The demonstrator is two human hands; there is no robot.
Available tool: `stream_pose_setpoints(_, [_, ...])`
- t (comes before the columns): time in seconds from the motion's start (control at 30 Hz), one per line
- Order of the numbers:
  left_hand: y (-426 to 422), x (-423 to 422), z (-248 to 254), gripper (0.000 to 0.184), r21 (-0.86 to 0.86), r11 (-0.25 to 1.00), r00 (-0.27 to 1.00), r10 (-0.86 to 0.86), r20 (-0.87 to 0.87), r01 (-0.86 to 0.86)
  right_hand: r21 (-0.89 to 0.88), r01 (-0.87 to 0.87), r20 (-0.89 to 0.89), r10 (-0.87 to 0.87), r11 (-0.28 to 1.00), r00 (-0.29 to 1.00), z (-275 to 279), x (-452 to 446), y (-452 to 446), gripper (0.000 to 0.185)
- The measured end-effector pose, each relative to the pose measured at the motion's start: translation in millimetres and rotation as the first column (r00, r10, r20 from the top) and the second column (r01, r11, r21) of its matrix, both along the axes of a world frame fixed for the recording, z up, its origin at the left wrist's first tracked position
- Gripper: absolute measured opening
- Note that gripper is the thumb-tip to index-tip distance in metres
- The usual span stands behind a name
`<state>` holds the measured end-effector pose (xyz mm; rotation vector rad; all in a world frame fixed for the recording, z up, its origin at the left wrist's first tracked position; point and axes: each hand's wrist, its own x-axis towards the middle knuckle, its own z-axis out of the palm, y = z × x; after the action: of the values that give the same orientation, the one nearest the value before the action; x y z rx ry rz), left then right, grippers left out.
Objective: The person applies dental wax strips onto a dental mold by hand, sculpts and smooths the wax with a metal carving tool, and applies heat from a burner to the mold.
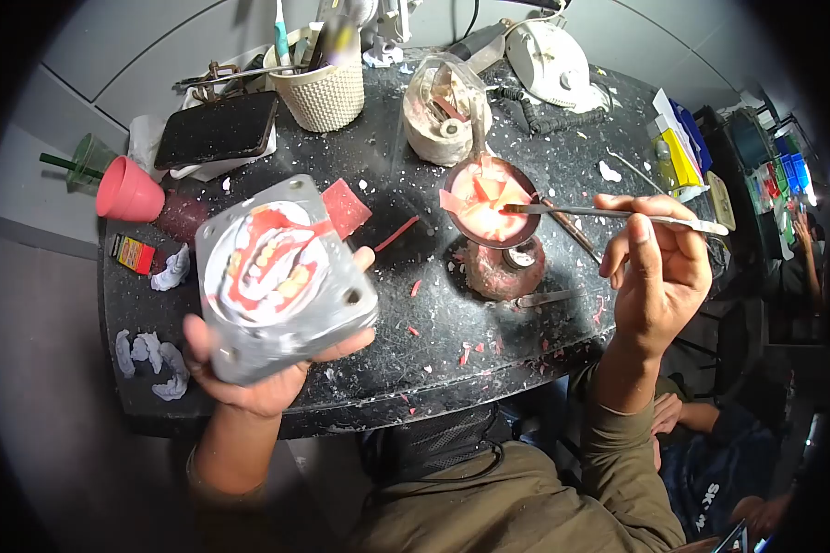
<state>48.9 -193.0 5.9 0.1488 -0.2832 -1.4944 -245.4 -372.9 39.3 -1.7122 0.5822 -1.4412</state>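
My left hand [258, 392] grips a grey metal denture flask [341, 309] from below, tilted toward me. Set in its white plaster is a denture [272, 263] with pink-red wax and teeth. My right hand [659, 276] pinches a slim wax spatula [590, 213] between thumb and fingers. Its tip is at the pink wax [484, 217] in a dark ladle [453, 175], where softened pieces lie in melted wax. Beneath the ladle stands a round wax-spattered burner [498, 276]. A red wax sheet [346, 208] lies just behind the flask.
A knife [549, 298] and wax scraps lie near the burner. Plaster pieces [152, 355], a matchbox [132, 254] and a pink cup [131, 188] are at left. Behind stand a phone [219, 129], a woven basket [321, 97] and a white pot [438, 120]. Another person sits at lower right.
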Motion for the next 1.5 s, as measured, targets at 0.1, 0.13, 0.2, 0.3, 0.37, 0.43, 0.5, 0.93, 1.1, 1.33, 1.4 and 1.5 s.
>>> stream_pose_setpoints(0.1, [-2, -2, 2, 0.123, 0.071, 0.997, 0.949, -0.005, 0.316, -0.018, 0.006, -0.001, 0.02, 0.001, 1.0, 1.0, -2, 5, 3, 0.012])
stream_pose_setpoints(0.13, [-2, -5, -1, 0.123, 0.084, 0.995, 0.957, 0.034, 0.288, -0.06, 0.005, 0.003, 0.014, -0.003, 1.0, 1.0, -1, 5, 4, 0.011])
stream_pose_setpoints(0.2, [-5, -6, -9, 0.119, 0.046, 0.994, 0.947, 0.083, 0.309, -0.102, 0.025, 0.007, 0.024, -0.008, 1.0, 1.0, 0, 0, 4, 0.012])
stream_pose_setpoints(0.3, [-4, -7, -9, 0.114, 0.104, 0.981, 0.899, 0.107, 0.426, -0.166, 0.023, 0.006, 0.075, -0.008, 1.0, 0.997, 1, -10, 4, 0.013])
stream_pose_setpoints(0.37, [-3, -11, -10, 0.111, 0.116, 0.972, 0.87, 0.128, 0.476, -0.206, 0.02, -0.04, 0.152, 0.037, 0.999, 0.988, 0, -19, 5, 0.013])
stream_pose_setpoints(0.43, [-2, -13, -12, 0.11, 0.082, 0.987, 0.869, 0.083, 0.487, -0.141, 0.033, -0.036, 0.157, 0.031, 0.999, 0.987, 1, -23, 10, 0.014])
stream_pose_setpoints(0.5, [0, -15, -15, 0.113, 0.081, 0.989, 0.859, 0.067, 0.507, -0.124, -0.012, 0.036, 0.042, -0.036, 0.999, 0.998, -1, -23, 15, 0.014])
stream_pose_setpoints(0.93, [-5, -30, -3, 0.145, 0.021, 0.935, 0.569, 0.197, 0.798, -0.353, -0.033, 0.056, 0.025, -0.055, 0.998, 0.998, 1, -20, 18, 0.013])
stream_pose_setpoints(1.1, [-19, -9, -37, 0.154, -0.519, 0.82, 0.063, 0.547, 0.835, -0.242, -0.016, 0.09, 0.004, -0.09, 0.996, 0.996, 1, -18, 20, 0.013])
stream_pose_setpoints(1.33, [-11, 5, -39, 0.153, -0.563, 0.825, -0.119, 0.555, 0.824, -0.048, -0.04, 0.091, 0.009, -0.091, 0.995, 0.996, -1, -18, 21, 0.013])
stream_pose_setpoints(1.4, [-10, 6, -39, 0.152, -0.55, 0.835, -0.146, 0.542, 0.827, -0.02, -0.042, 0.093, 0.009, -0.092, 0.995, 0.996, 0, -18, 20, 0.013])
stream_pose_setpoints(1.5, [-10, 7, -39, 0.152, -0.534, 0.846, -0.175, 0.526, 0.832, 0.0, -0.05, 0.013, 0.038, -0.011, 0.999, 0.999, 2, -19, 17, 0.013])
